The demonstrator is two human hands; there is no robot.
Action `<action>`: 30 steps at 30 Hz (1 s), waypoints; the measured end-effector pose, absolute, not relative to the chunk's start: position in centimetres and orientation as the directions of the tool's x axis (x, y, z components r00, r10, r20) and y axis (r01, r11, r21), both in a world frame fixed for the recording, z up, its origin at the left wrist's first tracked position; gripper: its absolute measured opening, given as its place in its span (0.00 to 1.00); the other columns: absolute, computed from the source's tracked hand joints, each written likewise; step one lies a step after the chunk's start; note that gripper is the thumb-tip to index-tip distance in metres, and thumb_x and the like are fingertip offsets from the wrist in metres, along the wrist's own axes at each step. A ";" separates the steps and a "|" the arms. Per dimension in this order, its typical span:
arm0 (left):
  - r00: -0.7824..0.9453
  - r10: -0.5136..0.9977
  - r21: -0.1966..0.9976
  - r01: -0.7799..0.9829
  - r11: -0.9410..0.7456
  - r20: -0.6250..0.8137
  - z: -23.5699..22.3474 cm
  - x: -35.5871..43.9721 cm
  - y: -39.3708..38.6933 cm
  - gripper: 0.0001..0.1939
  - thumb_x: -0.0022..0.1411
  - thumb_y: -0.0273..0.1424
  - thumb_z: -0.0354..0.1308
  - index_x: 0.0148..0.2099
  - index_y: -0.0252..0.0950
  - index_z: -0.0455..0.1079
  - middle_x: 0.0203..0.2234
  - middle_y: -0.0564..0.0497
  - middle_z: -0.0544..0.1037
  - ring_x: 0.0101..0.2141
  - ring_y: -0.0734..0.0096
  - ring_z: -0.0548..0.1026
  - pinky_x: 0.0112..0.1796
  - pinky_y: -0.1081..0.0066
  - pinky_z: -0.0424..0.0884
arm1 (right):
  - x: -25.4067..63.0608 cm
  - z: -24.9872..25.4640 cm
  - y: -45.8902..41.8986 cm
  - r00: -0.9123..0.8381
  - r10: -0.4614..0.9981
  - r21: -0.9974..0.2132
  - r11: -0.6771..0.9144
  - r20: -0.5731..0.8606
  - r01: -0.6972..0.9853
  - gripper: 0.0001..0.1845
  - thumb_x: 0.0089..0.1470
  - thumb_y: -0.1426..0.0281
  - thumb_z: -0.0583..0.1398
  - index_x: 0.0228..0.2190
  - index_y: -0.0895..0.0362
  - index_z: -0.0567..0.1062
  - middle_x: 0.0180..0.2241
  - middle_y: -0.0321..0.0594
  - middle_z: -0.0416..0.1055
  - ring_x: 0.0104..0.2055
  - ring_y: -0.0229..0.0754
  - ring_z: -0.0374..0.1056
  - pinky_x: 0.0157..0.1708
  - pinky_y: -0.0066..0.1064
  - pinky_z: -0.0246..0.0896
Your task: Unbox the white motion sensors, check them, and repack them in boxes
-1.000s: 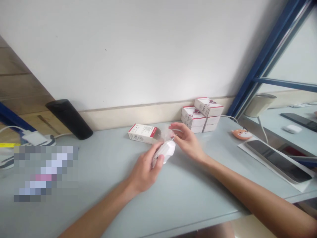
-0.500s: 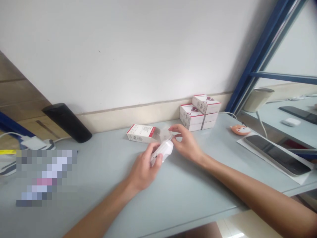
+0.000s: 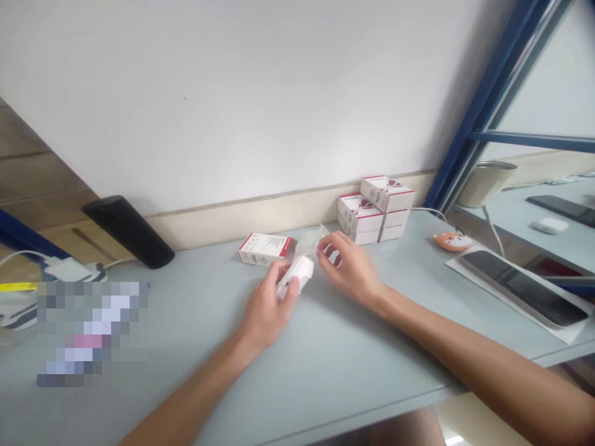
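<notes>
White device (image 3: 302,270) held above the desk (image 3: 199,316), toward its back edge; I see the left hand's (image 3: 266,310) grip clasped around it. Right hand's (image 3: 351,267) grip pinches a clear plastic wrapper (image 3: 307,240) just beyond. Behind, a carton (image 3: 263,248) lies near the back edge; stacked boxes (image 3: 374,222) stand rightward, a black cylinder (image 3: 132,234) well left.

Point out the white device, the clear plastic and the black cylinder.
White device (image 3: 302,267): head view, on its pale upper surface.
Clear plastic (image 3: 307,240): head view, on the middle of its crumpled sheet.
Black cylinder (image 3: 129,233): head view, halfway along its side.
</notes>
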State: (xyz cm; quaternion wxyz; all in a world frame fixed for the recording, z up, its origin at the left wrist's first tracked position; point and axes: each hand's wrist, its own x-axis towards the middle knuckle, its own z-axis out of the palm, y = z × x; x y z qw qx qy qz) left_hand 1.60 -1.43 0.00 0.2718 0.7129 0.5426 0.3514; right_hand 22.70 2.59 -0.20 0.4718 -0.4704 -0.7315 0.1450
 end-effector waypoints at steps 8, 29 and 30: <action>0.148 0.963 0.791 0.549 -0.269 0.225 -0.2 1.7 -1.6 0.21 0.74 0.51 0.49 0.57 0.43 0.63 0.49 0.47 0.80 0.45 0.56 0.79 0.46 0.61 0.70 | 22.3 -1.1 2.5 -0.174 0.836 -0.695 0.533 0.520 0.483 0.03 0.63 0.71 0.57 0.39 0.51 0.70 0.41 0.39 0.73 0.38 0.42 0.74 0.35 0.35 0.68; 0.189 0.956 0.658 0.694 -0.292 0.225 1.5 2.2 -2.8 0.15 0.74 0.47 0.48 0.54 0.45 0.65 0.33 0.54 0.82 0.30 0.61 0.79 0.33 0.68 0.67 | 22.3 0.1 0.8 -0.250 0.685 -0.624 0.728 0.685 0.285 0.02 0.71 0.67 0.55 0.41 0.49 0.68 0.42 0.42 0.68 0.42 0.44 0.68 0.38 0.38 0.70; 0.187 0.960 0.700 0.657 -0.280 0.208 1.4 2.3 -2.9 0.15 0.74 0.47 0.48 0.53 0.45 0.66 0.34 0.54 0.82 0.31 0.61 0.79 0.33 0.67 0.68 | 22.3 0.1 0.8 -0.262 0.674 -0.608 0.737 0.691 0.294 0.02 0.70 0.67 0.55 0.41 0.49 0.68 0.42 0.43 0.68 0.42 0.45 0.68 0.37 0.38 0.71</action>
